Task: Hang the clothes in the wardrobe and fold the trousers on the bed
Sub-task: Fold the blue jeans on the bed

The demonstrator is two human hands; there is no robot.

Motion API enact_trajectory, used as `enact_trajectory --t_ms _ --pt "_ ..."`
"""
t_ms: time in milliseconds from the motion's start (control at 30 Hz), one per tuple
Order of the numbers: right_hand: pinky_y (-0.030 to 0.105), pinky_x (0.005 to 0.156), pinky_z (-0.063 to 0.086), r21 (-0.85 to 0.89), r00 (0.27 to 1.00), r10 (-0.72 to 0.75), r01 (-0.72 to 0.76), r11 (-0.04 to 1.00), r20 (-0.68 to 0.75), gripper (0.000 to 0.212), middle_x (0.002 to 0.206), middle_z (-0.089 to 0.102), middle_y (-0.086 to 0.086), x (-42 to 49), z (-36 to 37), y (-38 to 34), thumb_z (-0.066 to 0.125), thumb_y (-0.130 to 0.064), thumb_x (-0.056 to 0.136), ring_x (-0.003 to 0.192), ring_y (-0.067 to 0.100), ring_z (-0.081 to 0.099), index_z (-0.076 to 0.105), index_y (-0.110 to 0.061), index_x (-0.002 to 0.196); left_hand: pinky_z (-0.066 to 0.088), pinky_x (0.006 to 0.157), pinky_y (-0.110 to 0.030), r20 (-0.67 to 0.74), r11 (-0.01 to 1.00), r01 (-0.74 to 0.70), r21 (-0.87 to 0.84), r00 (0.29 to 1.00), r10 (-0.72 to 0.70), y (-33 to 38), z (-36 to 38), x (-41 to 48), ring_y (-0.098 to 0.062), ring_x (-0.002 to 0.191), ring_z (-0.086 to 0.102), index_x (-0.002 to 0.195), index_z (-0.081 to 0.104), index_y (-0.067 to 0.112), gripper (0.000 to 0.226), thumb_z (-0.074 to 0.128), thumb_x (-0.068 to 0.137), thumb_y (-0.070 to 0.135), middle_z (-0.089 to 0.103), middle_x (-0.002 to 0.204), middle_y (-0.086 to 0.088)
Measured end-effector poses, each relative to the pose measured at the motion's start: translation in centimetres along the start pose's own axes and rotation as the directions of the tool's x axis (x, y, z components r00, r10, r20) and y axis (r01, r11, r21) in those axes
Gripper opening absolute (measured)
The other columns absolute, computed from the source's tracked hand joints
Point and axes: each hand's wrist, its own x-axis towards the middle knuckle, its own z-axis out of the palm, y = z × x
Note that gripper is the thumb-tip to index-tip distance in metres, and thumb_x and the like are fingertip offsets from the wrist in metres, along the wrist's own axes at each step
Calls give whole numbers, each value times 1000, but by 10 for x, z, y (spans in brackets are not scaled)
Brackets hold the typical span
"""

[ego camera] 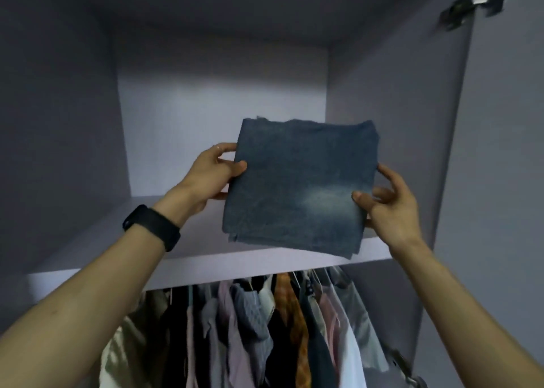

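Already the folded jeans [298, 186] sit mid-frame, held over the wardrobe shelf [206, 262]. The left hand [210, 174] and right hand [388, 205] pinch their sides, thumbs on top. Lots of hanging clothes [265, 328] fill the bottom. Putting the jeans down looks like what is left. No words show anywhere.

Left hand [210, 172], right hand [389, 208] raised, both gripping.
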Motion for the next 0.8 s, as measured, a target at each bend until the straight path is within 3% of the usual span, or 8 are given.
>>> enact_trajectory --t_ms 67,233,367,433,567,667,733,800 --pt "54 82 60 -14 995 52 -51 999 82 60 81 73 -5 23 26 4 77 -13 87 91 20 71 53 -41 135 54 52 -25 -95 998 65 11 993 -63 -6 -12 15 -10 78 71 125 58 29 30 65 97 19 76 92 5" --pt "52 92 57 -90 916 193 -172 981 351 52 124 66 6 53 78 22 75 -9 87 111 29 65 55 -20 134 46 58 -29 -321 957 288 30 909 -264 -40 -32 24 -17 82 61 127 52 21 40 72 92 21 66 101 -5" --pt "44 99 53 -245 831 271 -169 955 485 53 131 62 10 58 99 35 75 -18 90 116 26 61 53 -11 138 52 72 -35 -317 820 460 341 877 -361 -56 -37 12 -23 100 61 132 51 15 41 64 97 29 61 130 -11" --pt "31 100 47 -378 833 237 -37 925 499 43 133 63 6 53 98 35 69 -26 94 116 20 58 58 -14 134 48 96 -35 -311 667 401 628 915 -258 -57 -33 -2 -27 122 55 148 43 17 57 59 99 41 52 145 -10" --pt "22 100 35 -352 839 -62 292 889 540 34 138 55 -10 27 78 24 60 -45 97 121 9 49 64 -30 127 30 111 -22 19 641 -55 765 998 64 -47 -11 -45 -12 139 42 147 45 40 59 48 93 66 47 150 12" --pt "7 106 15 -312 727 -154 463 830 669 51 144 34 -28 -3 62 26 48 -69 89 135 -5 25 53 -49 136 14 124 -37 192 278 -183 943 981 -5 -66 5 -67 -16 154 13 153 16 55 67 31 92 77 21 164 16" --pt "3 107 11 -277 702 -220 520 808 677 50 151 29 -26 -19 61 34 50 -61 93 139 -5 22 49 -48 141 6 126 -41 176 128 -184 975 982 67 -79 10 -72 -24 155 4 153 0 54 58 27 103 61 11 167 11" --pt "22 115 30 -239 717 -384 602 762 581 40 152 43 -8 -32 66 47 62 -31 98 139 15 39 60 -31 139 9 126 -46 181 79 -198 977 966 182 -87 13 -77 -32 155 6 153 1 50 55 31 107 45 13 167 5"
